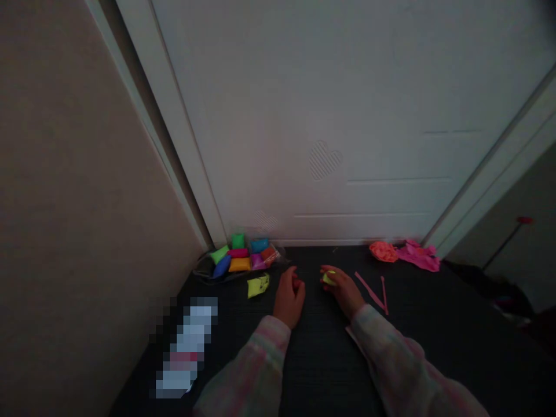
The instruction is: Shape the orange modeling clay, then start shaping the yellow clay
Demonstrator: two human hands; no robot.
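My right hand [343, 289] is closed around a small lump of yellow modelling clay [329, 278], part of which shows between the fingers. Across a narrow gap, my left hand [290, 300] hovers with its fingers curled inward and no object visible in it. Left of it lies a crumpled yellow clay packet [258, 285]. Two thin pink sticks [370, 291], perhaps modelling tools, rest on the dark table to the right of my right hand.
A clear bag [208, 269] with several coloured clay packets [240, 264] sits at the back left. An orange-pink ruffled piece [383, 251] and a crumpled pink sheet [419, 255] lie back right. A white panel [325, 197] borders the dark table [321, 359]. A blurred pale item [186, 347] lies left.
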